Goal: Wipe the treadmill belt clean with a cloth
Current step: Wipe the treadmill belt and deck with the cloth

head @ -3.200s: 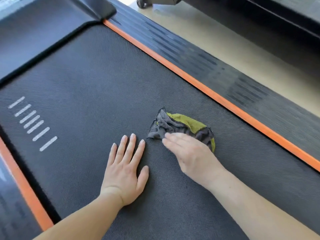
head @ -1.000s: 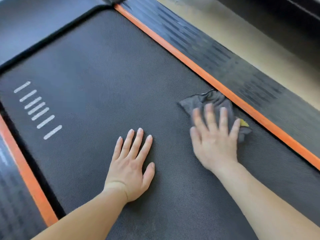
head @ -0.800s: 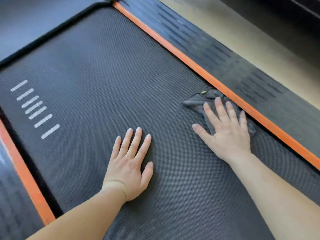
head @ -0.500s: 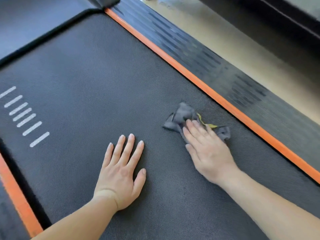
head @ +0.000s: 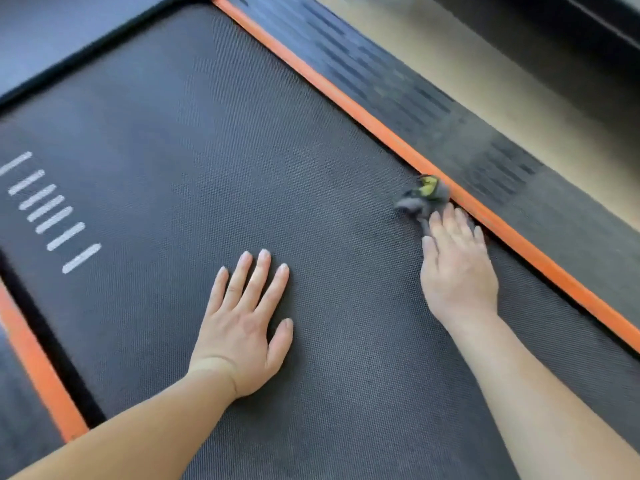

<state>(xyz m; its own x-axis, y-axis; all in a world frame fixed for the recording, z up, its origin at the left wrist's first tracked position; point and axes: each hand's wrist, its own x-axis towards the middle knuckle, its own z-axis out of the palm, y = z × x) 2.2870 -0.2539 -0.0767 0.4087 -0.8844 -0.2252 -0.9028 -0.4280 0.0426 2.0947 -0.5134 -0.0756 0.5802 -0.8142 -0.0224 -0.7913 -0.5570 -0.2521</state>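
Right hand (head: 457,271) lies flat, fingers straight, fingertips pressing the near edge of the cloth (head: 420,199). Cloth is bunched, grey with a yellow-green patch, against the orange strip (head: 346,106). Left hand (head: 242,327) rests splayed, released, on the dark, finely textured belt (head: 207,150).

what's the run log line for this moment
step: wiping belt | right hand: pushing cloth against orange edge strip | left hand: flat on belt
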